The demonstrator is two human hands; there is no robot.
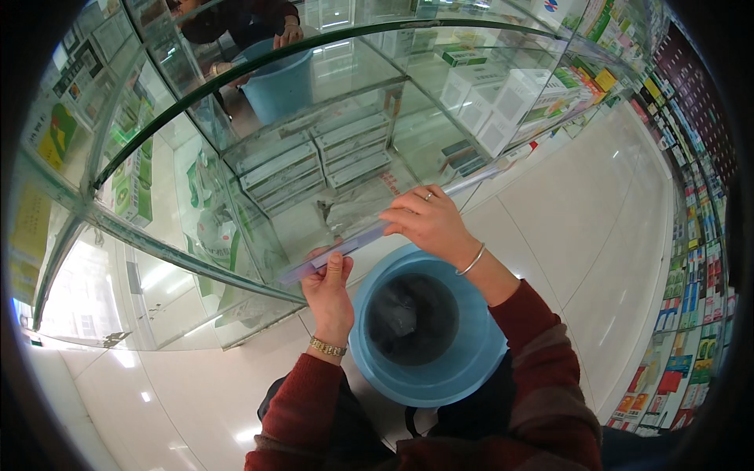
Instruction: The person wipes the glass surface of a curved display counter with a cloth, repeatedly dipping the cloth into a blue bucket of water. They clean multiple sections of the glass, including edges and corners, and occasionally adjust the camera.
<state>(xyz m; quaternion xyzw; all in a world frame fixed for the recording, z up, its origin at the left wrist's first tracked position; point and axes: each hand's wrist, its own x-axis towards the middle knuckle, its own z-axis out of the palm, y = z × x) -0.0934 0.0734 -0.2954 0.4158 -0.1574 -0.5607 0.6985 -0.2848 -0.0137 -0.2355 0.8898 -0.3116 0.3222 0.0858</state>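
Note:
A long clear plastic strip, tinted purple, runs along the front of the glass display case. My left hand grips its near end, thumb on top and fingers beneath. Farther along, my right hand pinches the strip between thumb and fingers; its far part continues past the knuckles toward the right. Below my hands, a light blue plastic bucket stands on the floor between my legs. It holds dark, murky water with what looks like a grey cloth in it.
Inside the case lie stacked flat boxes, white cartons and a crumpled plastic bag. Green-and-white packages are at the left. Shelves of small boxes line the right side beyond the tiled floor. Glass edges curve close by.

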